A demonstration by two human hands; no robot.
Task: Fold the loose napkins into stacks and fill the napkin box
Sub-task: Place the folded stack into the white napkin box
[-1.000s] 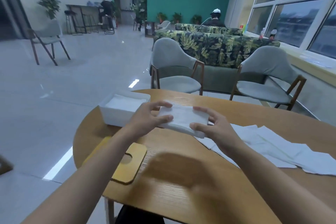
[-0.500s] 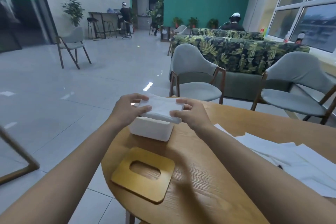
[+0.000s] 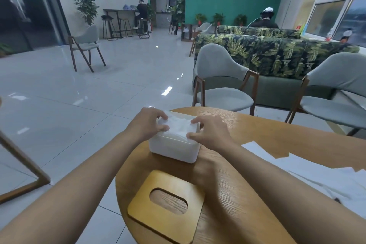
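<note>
- Counter [image 3: 257, 128]: wood, grain showing, smooth finish.
- Napkin box [image 3: 174, 147]: matt white, looks plastic.
- Lid [image 3: 165, 207]: pale wood, smooth.
- Folded napkins [image 3: 178, 125]: soft, crinkled white paper.
- Loose napkins [image 3: 316, 172]: thin white paper.
- Floor [image 3: 99, 93]: glossy tile.

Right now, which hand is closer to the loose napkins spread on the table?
Right. The right hand holds the folded stack at the box edge that faces the loose napkins; the left hand holds the stack's opposite end, with the box between.
</note>
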